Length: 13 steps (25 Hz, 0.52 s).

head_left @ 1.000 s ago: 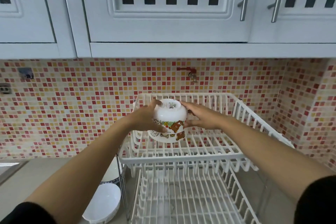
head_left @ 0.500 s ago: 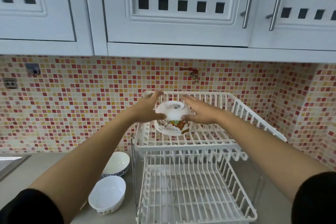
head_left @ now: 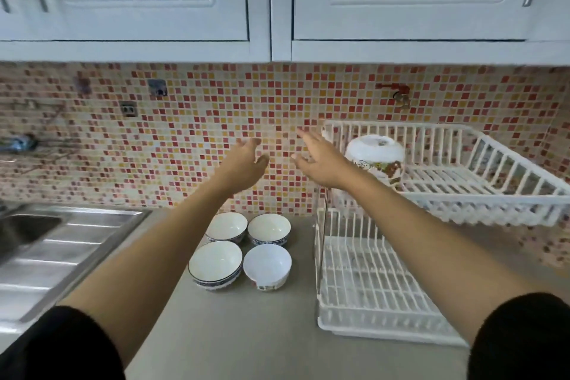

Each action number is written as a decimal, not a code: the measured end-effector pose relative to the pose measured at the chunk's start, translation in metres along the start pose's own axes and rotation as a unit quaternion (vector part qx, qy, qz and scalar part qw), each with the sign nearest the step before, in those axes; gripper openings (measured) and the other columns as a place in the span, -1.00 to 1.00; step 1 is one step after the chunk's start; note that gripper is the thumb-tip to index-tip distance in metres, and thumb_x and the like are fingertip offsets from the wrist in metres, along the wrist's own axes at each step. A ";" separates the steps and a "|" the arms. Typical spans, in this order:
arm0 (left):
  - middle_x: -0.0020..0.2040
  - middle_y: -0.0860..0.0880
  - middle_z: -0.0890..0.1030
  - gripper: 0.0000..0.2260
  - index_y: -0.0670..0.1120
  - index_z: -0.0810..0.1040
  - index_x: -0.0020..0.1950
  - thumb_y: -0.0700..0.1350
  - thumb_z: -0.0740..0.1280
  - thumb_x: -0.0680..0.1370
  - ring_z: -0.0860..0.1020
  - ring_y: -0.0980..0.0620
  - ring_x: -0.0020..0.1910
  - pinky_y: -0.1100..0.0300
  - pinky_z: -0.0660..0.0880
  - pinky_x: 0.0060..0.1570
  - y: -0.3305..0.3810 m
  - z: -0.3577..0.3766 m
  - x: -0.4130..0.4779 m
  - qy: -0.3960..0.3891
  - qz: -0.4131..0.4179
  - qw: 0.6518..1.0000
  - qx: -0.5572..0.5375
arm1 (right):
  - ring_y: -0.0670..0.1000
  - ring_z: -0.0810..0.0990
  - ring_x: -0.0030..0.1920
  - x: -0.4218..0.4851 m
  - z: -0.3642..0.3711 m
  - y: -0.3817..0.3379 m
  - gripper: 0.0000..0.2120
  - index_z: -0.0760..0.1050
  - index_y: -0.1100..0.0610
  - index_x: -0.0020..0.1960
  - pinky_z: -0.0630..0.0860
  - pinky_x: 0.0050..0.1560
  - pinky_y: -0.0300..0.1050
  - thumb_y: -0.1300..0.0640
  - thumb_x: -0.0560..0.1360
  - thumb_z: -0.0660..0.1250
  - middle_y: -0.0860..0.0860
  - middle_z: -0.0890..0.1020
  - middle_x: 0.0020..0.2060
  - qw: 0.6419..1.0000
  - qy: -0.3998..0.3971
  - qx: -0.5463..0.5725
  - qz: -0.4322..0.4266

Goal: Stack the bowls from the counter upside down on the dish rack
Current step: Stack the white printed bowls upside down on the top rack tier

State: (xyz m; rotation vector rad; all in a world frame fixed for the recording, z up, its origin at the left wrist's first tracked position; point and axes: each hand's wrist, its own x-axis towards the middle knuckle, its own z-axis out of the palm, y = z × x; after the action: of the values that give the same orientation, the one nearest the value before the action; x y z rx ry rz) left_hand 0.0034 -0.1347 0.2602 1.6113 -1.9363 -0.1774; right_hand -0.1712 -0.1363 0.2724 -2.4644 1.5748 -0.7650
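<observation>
A white bowl with a bear print [head_left: 374, 157] rests upside down on the upper tier of the white two-tier dish rack [head_left: 481, 194] at the right. Several bowls stand upright on the grey counter: two blue-rimmed ones at the back [head_left: 226, 227] [head_left: 269, 229], a blue-rimmed one at front left [head_left: 215, 264] and a plain white one at front right [head_left: 267, 265]. My left hand [head_left: 245, 165] and my right hand [head_left: 317, 160] hover empty, fingers apart, above the bowls and left of the rack.
A steel sink with a ribbed drainboard [head_left: 55, 244] lies at the left. The mosaic tile wall [head_left: 191, 139] is behind, white cupboards [head_left: 277, 3] overhead. The rack's lower tier [head_left: 364, 281] holds nothing. Grey counter [head_left: 246, 333] stretches in front.
Both hands have let go of the bear-print bowl, which now rests upside down on the upper tier, and moved left of the rack. The view has swung left, showing the counter bowls and sink.
</observation>
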 end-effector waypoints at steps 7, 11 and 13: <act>0.36 -0.26 0.45 -0.61 -0.23 0.38 0.36 -0.04 0.18 0.61 0.41 -0.21 0.34 0.04 0.34 0.26 -0.090 0.066 -0.055 -0.101 -0.112 0.988 -0.021 | 0.14 0.19 0.48 -0.013 0.129 -0.034 -0.46 0.06 0.20 0.51 0.24 0.43 0.06 0.13 0.59 0.12 0.13 0.16 0.51 0.999 -0.008 -0.032 0.013; 0.23 -0.30 0.55 -0.69 -0.26 0.44 0.24 -0.09 0.16 0.61 0.48 -0.26 0.21 0.09 0.38 0.05 -0.130 0.120 -0.067 -0.150 -0.173 0.973 -0.042 | 0.17 0.12 0.50 -0.006 0.198 -0.001 -0.46 0.04 0.22 0.50 0.19 0.44 0.03 0.15 0.58 0.12 0.16 0.12 0.51 0.993 -0.063 -0.023 0.100; 0.23 -0.31 0.54 -0.65 -0.30 0.41 0.27 -0.07 0.15 0.61 0.48 -0.27 0.22 0.05 0.40 0.10 -0.146 0.147 -0.071 -0.176 -0.214 0.960 -0.041 | 0.17 0.10 0.50 -0.002 0.232 0.022 -0.46 0.03 0.25 0.50 0.19 0.44 0.03 0.13 0.59 0.11 0.18 0.09 0.52 0.985 -0.098 -0.040 0.139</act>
State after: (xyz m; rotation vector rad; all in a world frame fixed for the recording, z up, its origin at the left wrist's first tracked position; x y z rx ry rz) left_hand 0.0556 -0.1450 0.0476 2.0303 -1.7621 -0.7549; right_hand -0.0805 -0.1832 0.0633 -2.2186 1.8483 -0.4122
